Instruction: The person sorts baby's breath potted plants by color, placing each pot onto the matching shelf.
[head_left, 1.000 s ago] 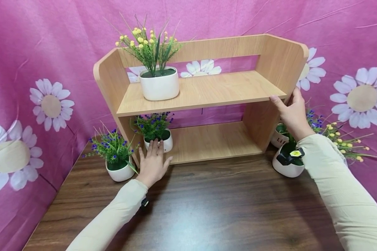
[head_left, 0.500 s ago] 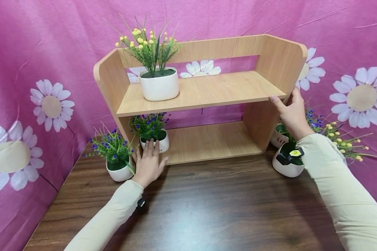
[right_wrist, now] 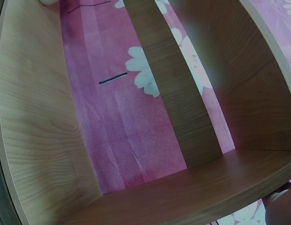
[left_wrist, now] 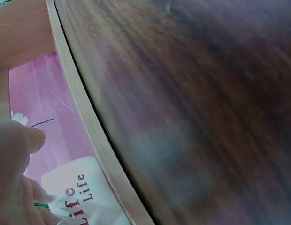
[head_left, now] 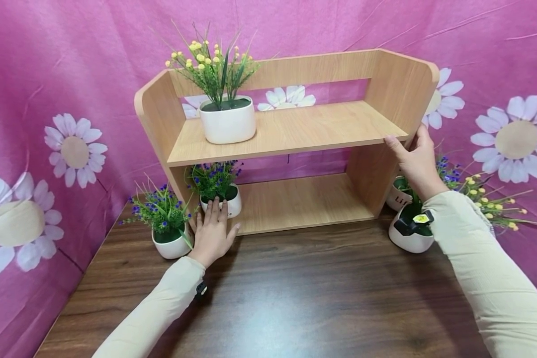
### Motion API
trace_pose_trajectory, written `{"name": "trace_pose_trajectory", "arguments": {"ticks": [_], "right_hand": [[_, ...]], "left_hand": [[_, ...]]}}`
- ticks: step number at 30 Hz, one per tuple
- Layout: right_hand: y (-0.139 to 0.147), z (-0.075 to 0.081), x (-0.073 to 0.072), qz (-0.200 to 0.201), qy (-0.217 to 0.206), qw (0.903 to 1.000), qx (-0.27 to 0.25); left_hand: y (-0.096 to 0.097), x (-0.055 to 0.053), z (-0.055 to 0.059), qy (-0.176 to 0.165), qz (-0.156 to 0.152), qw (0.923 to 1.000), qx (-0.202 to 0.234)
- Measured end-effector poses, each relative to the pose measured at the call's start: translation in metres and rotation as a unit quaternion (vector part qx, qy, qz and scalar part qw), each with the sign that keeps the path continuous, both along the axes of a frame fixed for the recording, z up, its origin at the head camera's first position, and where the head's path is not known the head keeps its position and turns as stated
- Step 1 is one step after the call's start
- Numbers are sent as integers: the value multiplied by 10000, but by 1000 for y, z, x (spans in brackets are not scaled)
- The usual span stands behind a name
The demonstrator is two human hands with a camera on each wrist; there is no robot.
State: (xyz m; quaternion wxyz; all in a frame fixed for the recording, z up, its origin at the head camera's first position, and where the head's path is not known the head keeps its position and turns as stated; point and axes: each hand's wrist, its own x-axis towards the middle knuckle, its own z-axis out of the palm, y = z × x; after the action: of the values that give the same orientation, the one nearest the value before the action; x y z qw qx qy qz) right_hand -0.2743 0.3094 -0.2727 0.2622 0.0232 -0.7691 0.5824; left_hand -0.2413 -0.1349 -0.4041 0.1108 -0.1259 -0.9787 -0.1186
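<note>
My left hand (head_left: 211,239) touches a white flowerpot (head_left: 235,201) with purple-blue flowers, its fingers fairly straight over the front. That pot stands at the left end of the lower board of a two-tier wooden desk shelf (head_left: 313,122). In the left wrist view, red "Life" lettering shows on the white pot (left_wrist: 82,187) beside my hand (left_wrist: 14,164). On the right, my right hand (head_left: 418,161) grips the shelf's side panel, thumb at the front and fingers behind, partly hidden. In the right wrist view, the shelf's inner side (right_wrist: 42,117) fills much of the frame.
A white pot with yellow flowers (head_left: 228,122) stands on the upper board. Outside the shelf's left side is another purple-flowered pot (head_left: 172,247). Two pots, one in front (head_left: 407,241), sit by my right forearm. A pink flowered cloth (head_left: 94,59) hangs behind the wooden table (head_left: 295,298).
Between one second and half a second ago, my left hand and the purple-flowered pot shifted slightly left along the lower board. Since then they have held still. My right hand stays in place.
</note>
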Motion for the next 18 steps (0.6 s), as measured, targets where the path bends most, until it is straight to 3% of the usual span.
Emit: {"name": "trace_pose_trajectory", "arguments": {"ticks": [6, 13, 18], "right_hand": [[0, -1, 0, -61, -62, 9999, 149], [3, -1, -1, -66, -80, 9999, 138], [3, -1, -2, -88, -106, 9997, 193]], "left_hand": [[1, 11, 8, 151, -211, 9995, 163], [-8, 48, 40, 562, -690, 9944, 570], [-32, 69, 58, 1182, -600, 9867, 938]]}}
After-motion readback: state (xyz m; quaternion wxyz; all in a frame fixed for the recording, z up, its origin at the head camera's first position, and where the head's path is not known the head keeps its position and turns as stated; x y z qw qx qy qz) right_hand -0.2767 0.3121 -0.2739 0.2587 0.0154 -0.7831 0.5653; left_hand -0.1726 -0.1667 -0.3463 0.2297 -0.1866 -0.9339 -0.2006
